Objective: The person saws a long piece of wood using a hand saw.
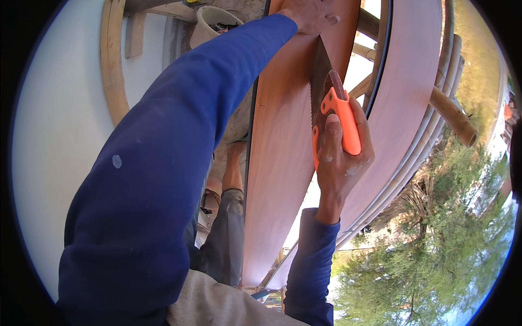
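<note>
A handsaw [348,126] with an orange handle is gripped in my right hand [340,163], its fingers wrapped around the handle and the thumb along the near side. Its dark toothed blade points away from me and lies in a long cut line in a reddish-brown board [283,117]. Below the saw, toward me, the cut stands apart as a widening bright gap. My left hand [311,15] rests on the far part of the board, near the blade's tip, with the thumb spread out; the frame's top edge cuts off part of it.
A second wood-toned board [410,65] runs along the right, beside bamboo poles [435,117]. At the upper left stand a pale bucket [202,28] and a bamboo frame [112,60] against a white wall [49,136]. A leg in grey trousers [228,228] is left of the board.
</note>
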